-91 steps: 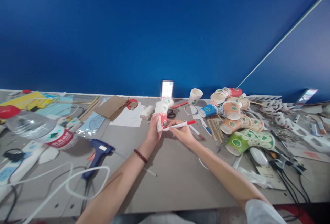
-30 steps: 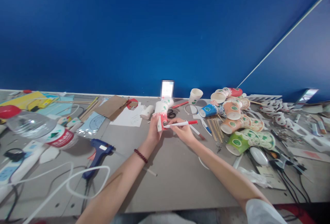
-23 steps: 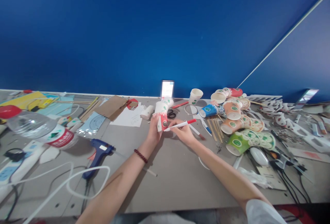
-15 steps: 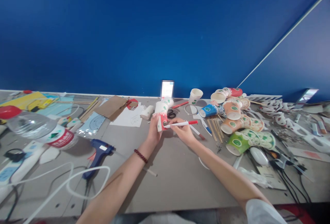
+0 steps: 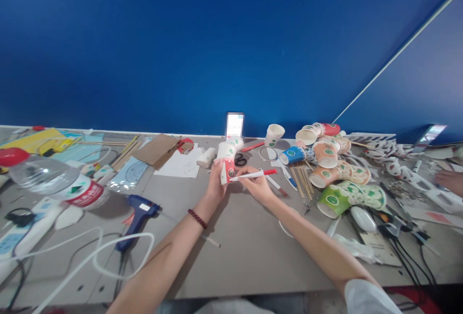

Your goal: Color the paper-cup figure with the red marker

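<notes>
A chain of joined paper cups (image 5: 227, 151), white with green leaf marks at the top and red at the lower end, is gripped in my left hand (image 5: 216, 184). My right hand (image 5: 257, 186) pinches a white marker with a red end (image 5: 260, 174). The marker's tip touches or nearly touches the red cup section beside its round dark mark. Black scissors (image 5: 240, 159) lie just behind the cups, partly hidden. White paper with faint lines (image 5: 181, 163) and a small white cup (image 5: 206, 157) are left of the cups.
Coloured cup chains (image 5: 331, 201) and wooden sticks (image 5: 303, 181) lie to the right. A glue gun (image 5: 139, 217), a bottle (image 5: 58, 184) and looping white cables are on the left. A phone (image 5: 235, 125) stands at the wall. Another person's hand (image 5: 449, 180) shows at the right edge.
Another person's hand has come into view at the far right edge. The marker and my right hand have shifted very slightly; my left hand keeps its hold on the cups.
</notes>
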`<state>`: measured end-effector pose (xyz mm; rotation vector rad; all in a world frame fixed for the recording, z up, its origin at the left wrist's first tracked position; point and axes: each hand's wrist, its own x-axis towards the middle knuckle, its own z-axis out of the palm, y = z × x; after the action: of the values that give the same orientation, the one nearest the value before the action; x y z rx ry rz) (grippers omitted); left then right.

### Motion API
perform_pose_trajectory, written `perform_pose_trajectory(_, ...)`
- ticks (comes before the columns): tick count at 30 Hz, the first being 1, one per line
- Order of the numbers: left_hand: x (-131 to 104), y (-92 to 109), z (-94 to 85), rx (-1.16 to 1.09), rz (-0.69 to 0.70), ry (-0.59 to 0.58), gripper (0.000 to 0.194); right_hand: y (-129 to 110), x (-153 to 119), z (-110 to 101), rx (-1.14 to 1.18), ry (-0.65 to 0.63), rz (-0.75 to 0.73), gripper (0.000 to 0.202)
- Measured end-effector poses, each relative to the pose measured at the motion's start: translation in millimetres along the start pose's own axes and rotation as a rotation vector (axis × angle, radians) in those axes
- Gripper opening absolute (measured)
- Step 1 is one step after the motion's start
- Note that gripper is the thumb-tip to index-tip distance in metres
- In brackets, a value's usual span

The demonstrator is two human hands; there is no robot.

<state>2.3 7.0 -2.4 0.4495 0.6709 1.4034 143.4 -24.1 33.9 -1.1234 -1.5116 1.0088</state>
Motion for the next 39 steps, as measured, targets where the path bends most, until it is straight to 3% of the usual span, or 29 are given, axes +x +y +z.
perform_pose_trajectory(8,-1,1,-0.7,0.037,-0.005,-0.03,0.042,0,1,-1,0.05,0.006,0.004,0.012)
perform_pose_trajectory(17,0,2,4.1,-0.031,-0.039,0.082,0.029,4,2,-4,0.083,0.083,-0.019,0.022)
perform_pose_trajectory(23,-4,2,5.9,-0.002,-0.102,0.05,0.03,6,3,-6,0.205,0.122,-0.043,0.024)
perform_pose_trajectory(30,-7,2,6.7,0.008,-0.105,-0.023,0.047,14,4,-7,0.199,0.167,-0.058,0.024)
perform_pose_trajectory(39,-8,1,5.2,0.01,-0.146,0.008,0.034,10,6,-8,0.217,0.191,-0.068,0.024)
